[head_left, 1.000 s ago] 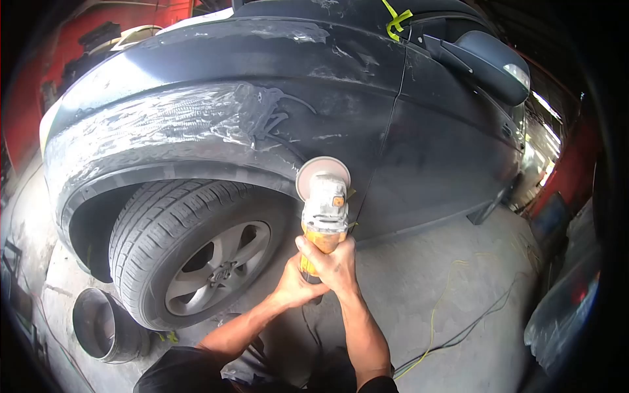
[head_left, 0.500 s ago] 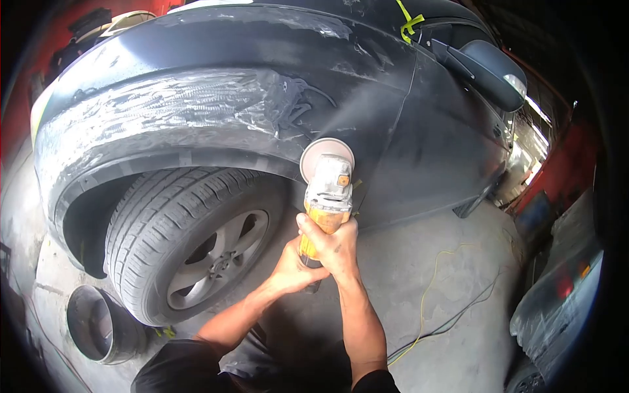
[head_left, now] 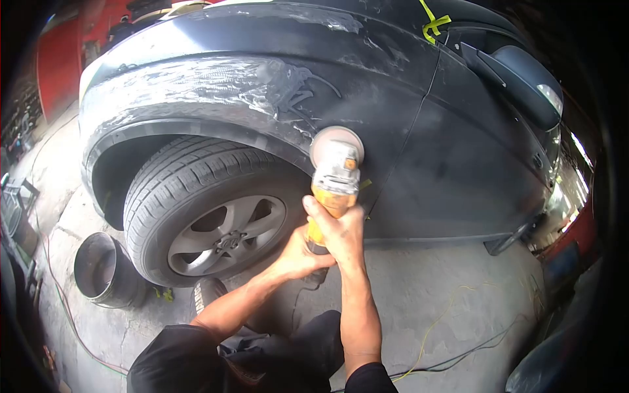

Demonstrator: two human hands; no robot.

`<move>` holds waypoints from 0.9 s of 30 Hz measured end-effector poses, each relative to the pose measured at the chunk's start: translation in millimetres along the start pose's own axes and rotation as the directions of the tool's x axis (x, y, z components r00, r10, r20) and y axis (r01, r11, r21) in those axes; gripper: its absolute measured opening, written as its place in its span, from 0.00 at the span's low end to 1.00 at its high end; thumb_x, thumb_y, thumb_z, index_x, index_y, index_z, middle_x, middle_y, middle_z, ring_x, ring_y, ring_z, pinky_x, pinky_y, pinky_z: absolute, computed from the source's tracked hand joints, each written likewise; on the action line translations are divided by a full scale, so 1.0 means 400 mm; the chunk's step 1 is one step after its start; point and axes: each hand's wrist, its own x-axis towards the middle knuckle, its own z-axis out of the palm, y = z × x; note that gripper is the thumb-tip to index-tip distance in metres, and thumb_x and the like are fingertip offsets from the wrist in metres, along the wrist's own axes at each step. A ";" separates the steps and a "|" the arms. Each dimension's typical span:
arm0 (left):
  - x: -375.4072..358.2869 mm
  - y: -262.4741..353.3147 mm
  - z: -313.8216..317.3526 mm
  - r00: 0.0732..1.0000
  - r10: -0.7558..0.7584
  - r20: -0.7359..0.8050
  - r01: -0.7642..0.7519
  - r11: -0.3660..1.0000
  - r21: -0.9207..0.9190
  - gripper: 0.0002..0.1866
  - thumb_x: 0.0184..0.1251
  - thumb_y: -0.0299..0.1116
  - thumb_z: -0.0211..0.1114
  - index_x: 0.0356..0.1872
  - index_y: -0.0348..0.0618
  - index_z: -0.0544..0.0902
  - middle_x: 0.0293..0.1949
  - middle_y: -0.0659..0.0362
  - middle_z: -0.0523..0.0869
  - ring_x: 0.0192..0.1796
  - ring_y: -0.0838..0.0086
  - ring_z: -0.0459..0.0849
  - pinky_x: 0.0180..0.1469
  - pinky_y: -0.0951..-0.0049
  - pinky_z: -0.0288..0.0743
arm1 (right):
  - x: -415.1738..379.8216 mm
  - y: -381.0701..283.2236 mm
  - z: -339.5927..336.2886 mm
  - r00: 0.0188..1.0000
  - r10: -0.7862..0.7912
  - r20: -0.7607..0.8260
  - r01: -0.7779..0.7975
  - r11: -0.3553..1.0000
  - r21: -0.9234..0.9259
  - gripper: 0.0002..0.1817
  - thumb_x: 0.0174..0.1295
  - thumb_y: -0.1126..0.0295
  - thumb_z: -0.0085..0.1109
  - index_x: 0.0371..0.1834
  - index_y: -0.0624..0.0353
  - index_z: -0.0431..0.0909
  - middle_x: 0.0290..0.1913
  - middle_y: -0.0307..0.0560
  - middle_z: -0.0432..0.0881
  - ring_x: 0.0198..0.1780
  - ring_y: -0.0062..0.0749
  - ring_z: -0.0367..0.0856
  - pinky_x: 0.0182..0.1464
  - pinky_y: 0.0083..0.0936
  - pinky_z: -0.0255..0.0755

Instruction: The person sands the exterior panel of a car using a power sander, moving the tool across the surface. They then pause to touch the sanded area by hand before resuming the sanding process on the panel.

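Note:
Both hands are wrapped round a yellow-and-grey angle grinder (head_left: 335,190) fitted with a round sanding disc (head_left: 324,145). My right hand (head_left: 345,232) grips the body from the right, its thumb lying along the top. Lower down, my left hand (head_left: 298,257) closes round the rear end from the left. The disc lies against the dark car fender (head_left: 386,111), just behind the wheel arch. Whitish scuffed filler (head_left: 177,88) covers the panel above the arch, with a smooth grey smear (head_left: 288,85) at its right end.
A tire (head_left: 196,177) with a spoked rim stands left of the grinder. A dark bucket (head_left: 108,268) sits on the concrete floor. Cables (head_left: 452,360) run across the floor at lower right. A side mirror (head_left: 524,82) juts out, with yellow tape (head_left: 436,26) nearby.
The view has shifted, so the car sits farther right and higher in it. Both hands keep their hold on the grinder, its disc at nearly the same spot. A hazy dust streak has faded.

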 end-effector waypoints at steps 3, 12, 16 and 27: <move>0.006 -0.010 0.042 1.000 -0.016 0.007 0.016 1.000 -0.004 0.18 0.54 0.27 0.77 0.47 0.36 0.84 0.43 0.61 0.88 0.47 0.77 0.84 0.54 0.72 0.77 | -0.010 0.029 -0.052 1.000 -0.020 -0.002 0.020 1.000 -0.015 0.24 0.59 0.55 0.77 0.43 0.67 0.83 0.32 0.43 0.85 0.33 0.25 0.86 0.38 0.25 0.80; -0.012 0.002 0.001 1.000 -0.002 -0.007 0.002 1.000 0.031 0.17 0.52 0.25 0.76 0.44 0.37 0.82 0.39 0.61 0.87 0.42 0.78 0.84 0.47 0.72 0.79 | -0.016 0.054 -0.018 0.988 -0.134 0.074 0.138 0.989 -0.050 0.36 0.55 0.44 0.76 0.53 0.66 0.79 0.44 0.54 0.85 0.44 0.42 0.86 0.49 0.37 0.78; -0.024 -0.002 -0.025 1.000 0.010 0.022 -0.011 0.999 0.035 0.18 0.51 0.24 0.76 0.45 0.37 0.82 0.39 0.61 0.87 0.42 0.78 0.85 0.46 0.73 0.79 | -0.021 0.028 0.011 0.992 -0.118 0.053 0.123 0.988 -0.094 0.30 0.54 0.53 0.79 0.51 0.65 0.80 0.46 0.55 0.86 0.47 0.45 0.87 0.50 0.39 0.78; -0.013 0.040 -0.066 0.996 0.047 0.070 -0.047 0.999 -0.013 0.19 0.52 0.23 0.75 0.47 0.36 0.82 0.38 0.61 0.87 0.42 0.78 0.85 0.47 0.73 0.79 | -0.029 -0.042 0.070 0.997 -0.038 -0.074 0.036 0.999 -0.017 0.19 0.59 0.60 0.75 0.42 0.67 0.84 0.32 0.44 0.87 0.32 0.24 0.85 0.36 0.25 0.78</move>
